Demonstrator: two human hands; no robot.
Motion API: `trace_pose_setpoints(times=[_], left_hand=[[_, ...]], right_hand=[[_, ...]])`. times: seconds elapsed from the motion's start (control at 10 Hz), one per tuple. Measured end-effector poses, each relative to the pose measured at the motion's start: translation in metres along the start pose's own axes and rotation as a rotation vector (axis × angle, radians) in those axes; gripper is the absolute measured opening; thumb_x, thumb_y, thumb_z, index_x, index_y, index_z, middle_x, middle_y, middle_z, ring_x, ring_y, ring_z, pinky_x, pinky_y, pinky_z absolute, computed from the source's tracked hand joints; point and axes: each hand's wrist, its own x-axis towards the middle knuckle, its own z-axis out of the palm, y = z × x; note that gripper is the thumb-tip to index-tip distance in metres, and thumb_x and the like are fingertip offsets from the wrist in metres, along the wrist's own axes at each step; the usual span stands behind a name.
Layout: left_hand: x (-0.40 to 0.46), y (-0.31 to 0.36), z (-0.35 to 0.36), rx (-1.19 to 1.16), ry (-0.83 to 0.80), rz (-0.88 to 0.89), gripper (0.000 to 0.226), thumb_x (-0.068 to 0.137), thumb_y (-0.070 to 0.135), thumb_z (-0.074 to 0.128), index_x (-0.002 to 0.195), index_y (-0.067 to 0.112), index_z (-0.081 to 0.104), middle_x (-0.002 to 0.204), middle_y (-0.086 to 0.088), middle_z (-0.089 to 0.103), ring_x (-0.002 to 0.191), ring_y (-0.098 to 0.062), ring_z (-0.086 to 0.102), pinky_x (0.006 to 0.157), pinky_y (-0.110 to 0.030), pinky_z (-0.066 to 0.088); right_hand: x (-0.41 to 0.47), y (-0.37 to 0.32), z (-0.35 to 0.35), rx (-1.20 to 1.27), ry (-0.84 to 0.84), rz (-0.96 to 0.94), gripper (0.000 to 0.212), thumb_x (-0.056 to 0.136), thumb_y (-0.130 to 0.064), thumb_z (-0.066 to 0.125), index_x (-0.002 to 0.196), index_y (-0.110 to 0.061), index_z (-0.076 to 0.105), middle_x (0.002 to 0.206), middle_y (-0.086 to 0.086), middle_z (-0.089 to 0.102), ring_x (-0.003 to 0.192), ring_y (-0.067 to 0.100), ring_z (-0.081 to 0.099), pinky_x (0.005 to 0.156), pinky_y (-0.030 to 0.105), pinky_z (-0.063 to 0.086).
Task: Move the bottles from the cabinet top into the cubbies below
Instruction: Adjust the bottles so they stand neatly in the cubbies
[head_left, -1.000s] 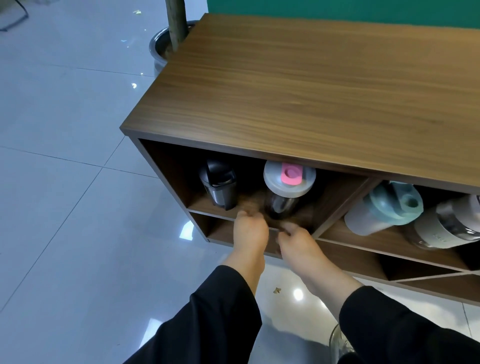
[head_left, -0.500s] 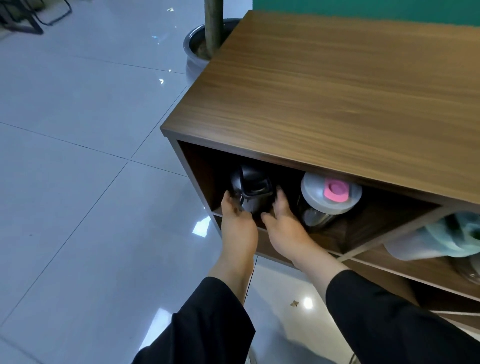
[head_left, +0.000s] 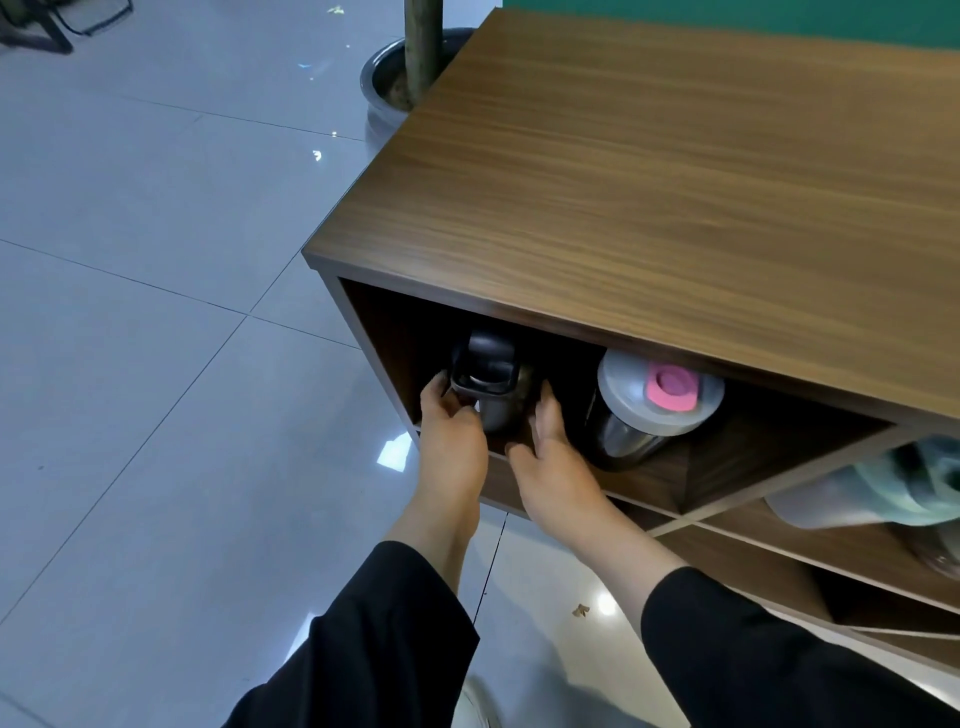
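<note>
Where tiles (head_left: 156, 260) meet, walnut cabinet (head_left: 675, 208).

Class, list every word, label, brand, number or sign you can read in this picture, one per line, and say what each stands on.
None can be read.
Black bottle, between the left hand and right hand: no print shows.
Bottle with pink cap: no print shows.
Green-lidded bottle: blurred, nothing legible.
Cabinet top: plain wood grain.

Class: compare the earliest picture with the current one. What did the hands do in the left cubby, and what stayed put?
Both hands moved leftward from the shelf's front edge to the black-lidded bottle; left hand and right hand now flank it, touching. The pink-capped bottle stayed beside it.
</note>
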Motion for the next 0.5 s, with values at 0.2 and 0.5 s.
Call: trace_pose_setpoints(times=[0.2,0.5], left_hand=[[-0.002,-0.001,-0.001,0.044,-0.057,0.052,0.056,0.093,-0.003,0.04,0.131,0.035,0.057,0.12,0.003,0.07,0.115,-0.017,0.062,0.104,-0.044,0.049],[0.007,-0.013,-0.001,-0.135,0.134,-0.132,0.039,0.096,0.012,0.043,0.129,0.025,0.059,0.117,-0.003,0.07,0.109,-0.02,0.064,0.1,-0.038,0.05]], right_hand=[[0.0,-0.001,0.001,0.007,-0.034,0.011,0.08,0.095,-0.019,0.042,0.152,-0.044,-0.008,0.156,0.009,0.034,0.136,0.028,0.042,0.104,0.036,0.035],[-0.007,-0.007,-0.007,0.076,0.055,0.074,0.072,0.101,-0.017,0.042,0.156,-0.025,-0.004,0.162,0.006,0.022,0.145,0.021,0.03,0.104,0.022,0.026]])
